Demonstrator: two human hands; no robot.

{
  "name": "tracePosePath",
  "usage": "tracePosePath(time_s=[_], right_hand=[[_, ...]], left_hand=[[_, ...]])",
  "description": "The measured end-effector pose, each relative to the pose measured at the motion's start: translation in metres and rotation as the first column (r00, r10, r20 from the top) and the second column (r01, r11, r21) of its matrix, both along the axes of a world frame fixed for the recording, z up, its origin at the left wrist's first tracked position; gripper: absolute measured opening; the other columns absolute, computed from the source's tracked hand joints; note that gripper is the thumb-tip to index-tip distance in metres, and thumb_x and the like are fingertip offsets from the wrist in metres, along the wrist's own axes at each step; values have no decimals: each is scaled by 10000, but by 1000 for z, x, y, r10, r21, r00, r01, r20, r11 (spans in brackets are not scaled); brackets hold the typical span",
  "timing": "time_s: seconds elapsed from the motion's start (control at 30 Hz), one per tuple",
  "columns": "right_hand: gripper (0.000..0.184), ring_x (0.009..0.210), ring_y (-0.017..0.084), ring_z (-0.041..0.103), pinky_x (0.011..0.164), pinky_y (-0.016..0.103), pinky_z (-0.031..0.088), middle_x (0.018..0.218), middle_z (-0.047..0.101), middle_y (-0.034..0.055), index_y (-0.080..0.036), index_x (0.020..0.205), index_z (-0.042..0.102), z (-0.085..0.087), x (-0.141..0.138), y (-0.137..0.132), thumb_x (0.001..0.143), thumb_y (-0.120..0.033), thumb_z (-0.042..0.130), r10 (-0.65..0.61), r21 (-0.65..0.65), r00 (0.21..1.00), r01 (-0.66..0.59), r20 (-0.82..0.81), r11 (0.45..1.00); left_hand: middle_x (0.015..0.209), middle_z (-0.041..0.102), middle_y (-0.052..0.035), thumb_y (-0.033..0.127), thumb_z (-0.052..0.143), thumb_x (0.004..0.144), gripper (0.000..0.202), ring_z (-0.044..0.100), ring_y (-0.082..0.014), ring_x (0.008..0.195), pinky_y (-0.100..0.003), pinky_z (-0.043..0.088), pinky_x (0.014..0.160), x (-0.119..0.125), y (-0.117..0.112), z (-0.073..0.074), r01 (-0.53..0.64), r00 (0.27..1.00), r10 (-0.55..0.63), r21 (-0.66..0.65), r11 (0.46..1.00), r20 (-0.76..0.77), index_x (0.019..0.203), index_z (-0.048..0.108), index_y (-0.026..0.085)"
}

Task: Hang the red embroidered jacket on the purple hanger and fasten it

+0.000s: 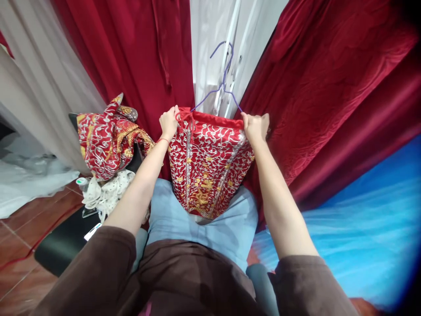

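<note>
A red embroidered skirt (210, 166) with silver and gold patterning hangs over my lap, its plain red waistband uppermost. My left hand (169, 123) is closed on the waistband's left end, beside a small red tie. At the opposite end, my right hand (255, 127) grips the waistband's corner. A purple hanger (224, 81) rises from between my hands, hook at the top. Its two arms slope down to the waistband, and the lower part is hidden behind the cloth.
Red curtains (131, 48) flank a white sheer curtain (206, 52) ahead. To my left, a matching red and gold garment (105, 140) and white dotted cloth (110, 193) lie on a black seat (62, 241). Blue tulle (355, 237) spreads on the right.
</note>
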State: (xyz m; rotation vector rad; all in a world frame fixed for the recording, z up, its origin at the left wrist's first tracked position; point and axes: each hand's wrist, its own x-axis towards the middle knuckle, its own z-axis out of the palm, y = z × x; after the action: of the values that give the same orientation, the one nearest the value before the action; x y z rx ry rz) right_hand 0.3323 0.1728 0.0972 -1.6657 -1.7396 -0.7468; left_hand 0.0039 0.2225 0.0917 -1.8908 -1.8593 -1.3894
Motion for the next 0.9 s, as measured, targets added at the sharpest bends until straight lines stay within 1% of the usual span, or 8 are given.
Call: tracePosePath(time_s=[0.17,0.33,0.53,0.6,0.67,0.73,0.83,0.9], right_hand=[[662,714,240,540,860,441,336,692,648,101,-176,847,722,0,-1,-3,1013,-477,157,34,27,999,-33,-10,999],[657,683,231,525,827,417,335,711,664,117,-167,813,709,2,-3,-5,1014,-457,155,1,8,1000,-1,26,1000],[644,645,216,506,816,414,334,643,621,88,-184,751,690,2,-7,-7,1010,-448,163,16,42,1000,-16,11,999],[636,632,214,502,804,410,336,620,612,84,-189,725,684,2,-8,-6,1008,-443,174,0,44,1000,0,10,999],[624,620,215,503,791,407,336,604,608,85,-189,709,683,2,-7,-5,1005,-435,191,-14,32,1000,13,18,999],[615,615,217,509,786,409,334,601,611,92,-185,710,687,3,-6,-4,1002,-431,205,-20,17,1000,19,25,1000],[616,630,225,526,794,418,332,636,633,108,-174,741,697,2,-6,-2,1002,-435,203,-20,0,999,20,27,1000],[631,655,238,543,802,425,329,673,650,122,-166,767,701,2,-7,-1,1004,-437,182,-31,-15,999,31,24,999]], left_hand=[[936,742,-116,463,270,1013,495,674,-266,988,-327,440,829,2,-3,1,27,1000,-27,3,1000,3,973,693,210],[961,739,-136,430,275,1015,464,678,-284,979,-326,428,810,-1,-8,7,18,999,-21,-59,998,-42,964,677,204],[967,733,-136,391,262,1018,426,680,-272,945,-319,429,786,-4,-5,10,110,989,-118,-91,990,-85,978,645,210],[1003,724,-143,351,265,1011,398,668,-266,976,-338,436,838,-12,-1,15,170,965,-184,-89,981,-185,1059,627,192],[1103,698,-162,310,313,985,366,634,-273,1068,-379,411,950,-31,4,26,227,917,-234,-61,972,-323,1147,604,159],[1223,643,-188,302,376,954,379,572,-303,1183,-429,348,1050,-63,7,43,207,896,-192,-7,978,-401,1222,576,125],[1335,560,-223,373,465,934,457,472,-350,1300,-479,285,1113,-129,0,67,50,930,-31,42,998,-366,1284,526,87],[1340,557,-219,468,583,886,553,417,-362,1341,-523,231,1151,-174,-13,73,-56,943,56,11,998,-329,1275,509,82]])
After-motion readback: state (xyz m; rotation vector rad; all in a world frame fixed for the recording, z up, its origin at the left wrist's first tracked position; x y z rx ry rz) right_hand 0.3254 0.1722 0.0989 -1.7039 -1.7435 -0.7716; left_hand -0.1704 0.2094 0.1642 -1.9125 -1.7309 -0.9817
